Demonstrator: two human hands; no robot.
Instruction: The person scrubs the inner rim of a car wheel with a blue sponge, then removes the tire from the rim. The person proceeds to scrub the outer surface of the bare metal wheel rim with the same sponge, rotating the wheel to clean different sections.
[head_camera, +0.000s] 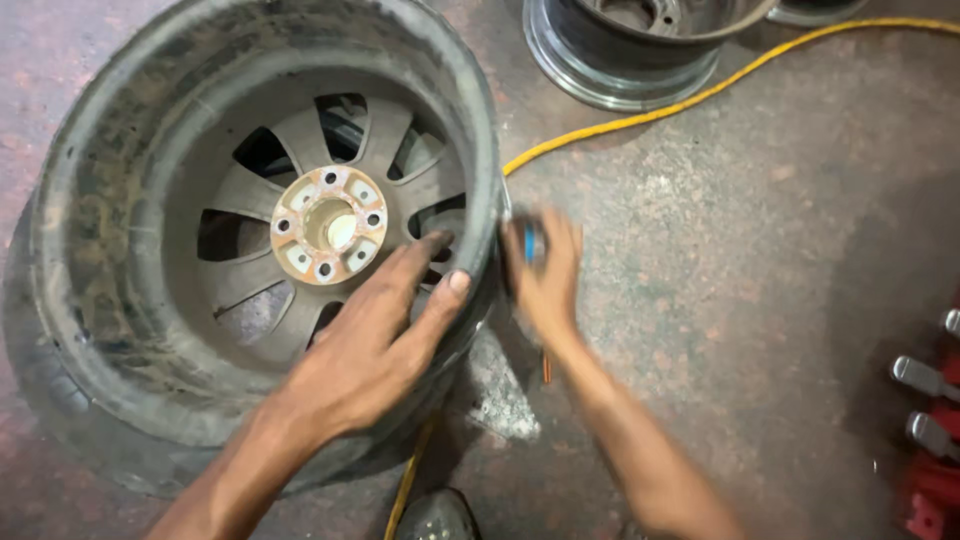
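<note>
A grey alloy wheel rim (130, 200) lies on its side on the floor, its rusty hub (328, 224) facing up. My left hand (370, 340) rests over the rim's right edge, fingers inside the barrel, thumb on the lip. My right hand (545, 275), blurred by motion, is pressed against the outer side of the rim and holds a small blue object (531, 244) that I cannot identify.
A yellow hose (700, 95) runs across the concrete floor from the rim to the upper right. A second shiny rim (620, 60) lies at the top. Red equipment with metal levers (925, 420) stands at the right edge. A dark shoe (437, 515) is at the bottom.
</note>
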